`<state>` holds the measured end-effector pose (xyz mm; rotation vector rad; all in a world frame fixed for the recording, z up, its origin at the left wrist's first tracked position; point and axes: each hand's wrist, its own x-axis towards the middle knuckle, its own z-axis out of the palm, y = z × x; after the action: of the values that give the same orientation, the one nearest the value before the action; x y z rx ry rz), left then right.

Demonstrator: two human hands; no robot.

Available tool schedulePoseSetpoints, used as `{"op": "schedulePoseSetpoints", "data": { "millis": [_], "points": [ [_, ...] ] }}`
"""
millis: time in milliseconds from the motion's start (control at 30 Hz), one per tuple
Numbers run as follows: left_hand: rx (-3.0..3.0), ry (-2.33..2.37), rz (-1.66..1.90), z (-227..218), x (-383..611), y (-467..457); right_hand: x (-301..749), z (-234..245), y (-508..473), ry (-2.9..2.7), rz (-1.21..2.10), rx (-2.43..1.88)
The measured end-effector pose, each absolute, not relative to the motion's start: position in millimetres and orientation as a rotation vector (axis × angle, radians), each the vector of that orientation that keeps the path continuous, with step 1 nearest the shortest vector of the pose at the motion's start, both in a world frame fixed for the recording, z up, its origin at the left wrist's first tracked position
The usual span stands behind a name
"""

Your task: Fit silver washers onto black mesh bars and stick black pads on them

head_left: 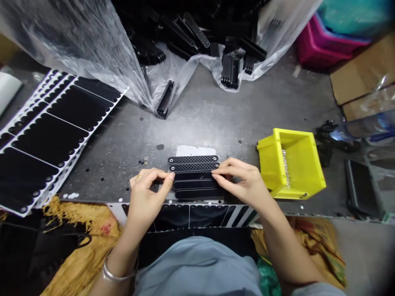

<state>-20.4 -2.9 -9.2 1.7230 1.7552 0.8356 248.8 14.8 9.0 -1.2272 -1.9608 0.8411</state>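
A short row of long black plastic strips (pixel 194 176) lies side by side on the grey table (pixel 210 119) in front of me; the two farthest show a mesh face. My left hand (pixel 148 193) pinches the left end of the middle strip (pixel 193 176) with thumb and forefinger. My right hand (pixel 243 181) pinches the right end of the same strip. A white paper scrap (pixel 195 150) lies just behind the row. A sheet of black adhesive pads (pixel 197 214) lies at the table's near edge under my wrists.
Left of me lies a stack of large sheets of black pads (pixel 52 131). Clear plastic bags (pixel 92 45) of black parts (pixel 197 28) fill the back. To my right are a yellow bin (pixel 293 164), a pink basket (pixel 324 45) and cardboard (pixel 361 70).
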Motion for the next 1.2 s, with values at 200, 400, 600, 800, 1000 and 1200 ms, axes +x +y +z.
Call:
{"op": "schedulePoseSetpoints", "data": {
  "millis": [200, 400, 600, 800, 1000, 1200],
  "points": [
    [2.130, 1.703, 1.016, 12, 7, -28, 282, 23, -37, -2.038, 0.512, -1.488],
    [2.291, 1.086, 0.689, 25, 68, -46, 313, 34, -87, -2.158, 0.582, -1.438],
    [2.085, 1.068, 0.663, 35, 70, -44, 290, 23, -82, -2.029, 0.610, -1.253],
    [2.259, 1.405, 0.912, 8, 73, -56, 312, 29, -96, -1.597, 1.003, -1.127],
    [2.370, 1.575, 1.017, -2, 59, -54, 281, 42, -48, -1.629, 0.652, -1.379],
    [1.949, 1.895, 0.899, 8, -8, -16, 197, 16, 22, -2.196, 0.488, -1.023]
  ]
}}
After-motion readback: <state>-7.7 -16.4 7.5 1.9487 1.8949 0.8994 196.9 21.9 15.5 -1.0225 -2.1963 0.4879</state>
